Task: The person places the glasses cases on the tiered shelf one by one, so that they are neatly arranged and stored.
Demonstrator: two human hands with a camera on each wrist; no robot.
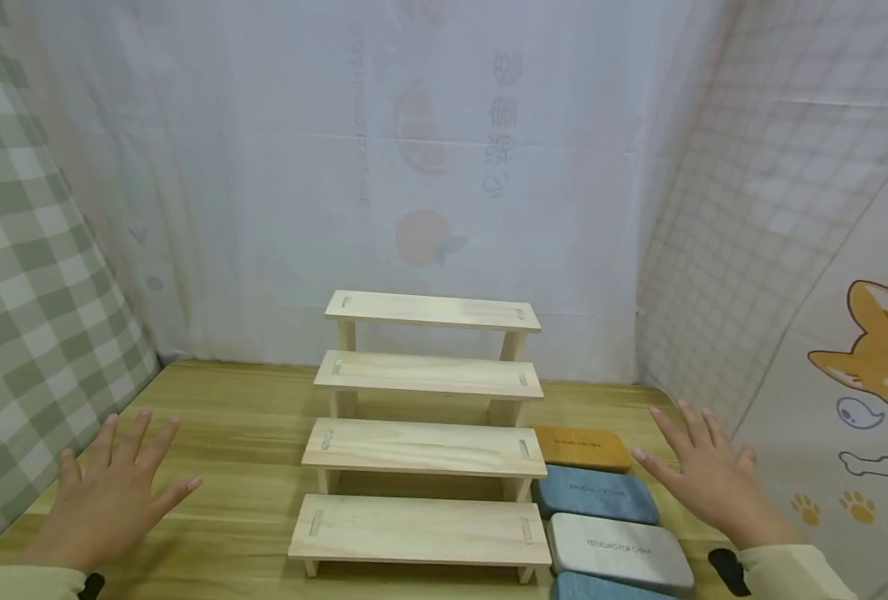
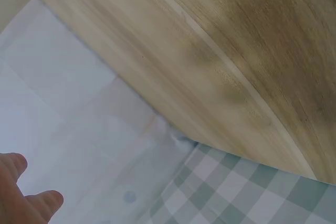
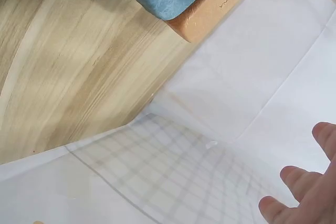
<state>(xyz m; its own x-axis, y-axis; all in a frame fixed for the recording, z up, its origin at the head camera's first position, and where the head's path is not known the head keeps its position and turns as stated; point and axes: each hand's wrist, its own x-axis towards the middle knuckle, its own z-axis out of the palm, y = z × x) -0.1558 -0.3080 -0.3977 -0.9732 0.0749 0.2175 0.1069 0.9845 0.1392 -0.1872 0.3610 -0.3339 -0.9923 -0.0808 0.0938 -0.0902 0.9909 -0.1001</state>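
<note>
the nearest blue case (image 1: 607, 588) is cut off by the head view's lower edge, the dog print (image 1: 882, 343) by its right edge; the wrist views crop the left fingers (image 2: 44, 203) and right fingers (image 3: 302, 183).

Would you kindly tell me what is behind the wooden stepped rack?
Behind the rack, a pale curtain with faint fruit prints hangs at the far edge of the table. The steps cover part of that edge, so anything low there cannot be seen.
</note>
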